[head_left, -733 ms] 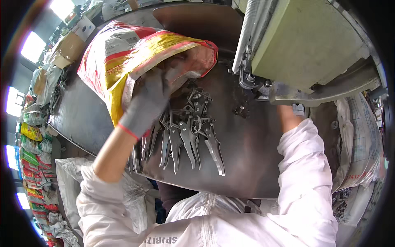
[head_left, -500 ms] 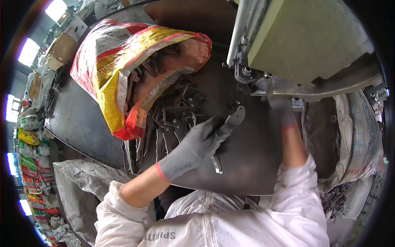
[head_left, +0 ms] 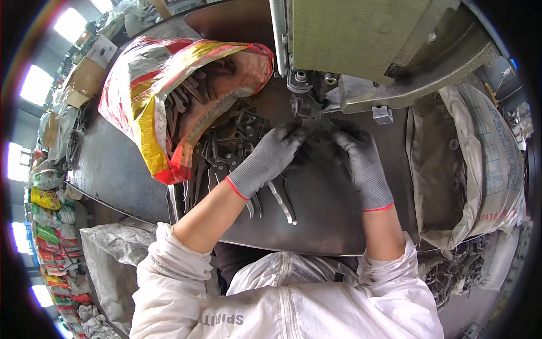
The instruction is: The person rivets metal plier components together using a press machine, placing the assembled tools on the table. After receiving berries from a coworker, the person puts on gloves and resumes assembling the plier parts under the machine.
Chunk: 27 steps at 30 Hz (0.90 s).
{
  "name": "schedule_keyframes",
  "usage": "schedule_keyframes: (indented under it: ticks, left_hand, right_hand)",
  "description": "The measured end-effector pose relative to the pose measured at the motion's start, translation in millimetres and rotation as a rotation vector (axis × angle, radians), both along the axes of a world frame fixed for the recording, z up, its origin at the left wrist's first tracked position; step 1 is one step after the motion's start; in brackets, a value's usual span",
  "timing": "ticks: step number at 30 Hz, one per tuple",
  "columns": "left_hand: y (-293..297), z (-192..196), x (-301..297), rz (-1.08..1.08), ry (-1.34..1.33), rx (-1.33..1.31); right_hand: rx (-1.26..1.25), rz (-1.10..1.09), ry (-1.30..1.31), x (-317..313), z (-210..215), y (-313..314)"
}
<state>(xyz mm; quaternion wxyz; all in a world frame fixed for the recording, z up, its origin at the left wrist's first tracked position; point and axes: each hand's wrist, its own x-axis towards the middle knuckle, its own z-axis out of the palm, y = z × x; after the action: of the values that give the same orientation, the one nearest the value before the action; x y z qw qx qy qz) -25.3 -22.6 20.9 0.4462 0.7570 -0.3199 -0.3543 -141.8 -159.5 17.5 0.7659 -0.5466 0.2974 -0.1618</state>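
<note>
Both my hands wear grey knit gloves with red cuffs. Between them, just under the machine's head, is a flat dark metal part (head_left: pixel 312 117) with a rounded outline. My left hand (head_left: pixel 272 157) is closed, its fingertips pinching the part's left side. From the right, my right hand (head_left: pixel 361 158) closes on the other end with curled fingers; its fingertips are partly hidden. A shiny metal handle (head_left: pixel 282 200) lies on the table below my left hand. Left of that hand is a pile of locking-plier parts (head_left: pixel 228 152).
A red, yellow and white woven sack (head_left: pixel 149 121) lies open at the left, with metal parts inside. The green press-like machine (head_left: pixel 344 42) stands over the dark metal table (head_left: pixel 333 220). At the right is an open whitish sack (head_left: pixel 474 186). Stacked bags (head_left: pixel 48 226) line the far left.
My right hand has come left from beside the machine to meet my left hand. The left hand has moved slightly up; the metal part is now under the machine's head. The view has shifted.
</note>
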Motion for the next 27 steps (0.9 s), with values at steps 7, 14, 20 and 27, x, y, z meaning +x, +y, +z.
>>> schedule_keyframes:
  ticks: [7, 14, 20, 27]
  left_hand:
    - [-3, -43, 35, -0.443, -0.981, 0.09]
    - [11, 21, 29, 0.072, -0.718, 0.187]
    - [95, -14, 162, 0.009, -1.49, 0.718]
    - [140, -77, 221, 0.368, -1.01, 0.768]
  right_hand:
    - [-0.06, 0.068, -0.009, 14, -25, 1]
    - [-0.047, 0.067, 0.054, 11, -37, -1]
    - [-0.063, 0.012, 0.063, 10, -39, -1]
    - [-0.121, 0.041, 0.03, 2, -11, 6]
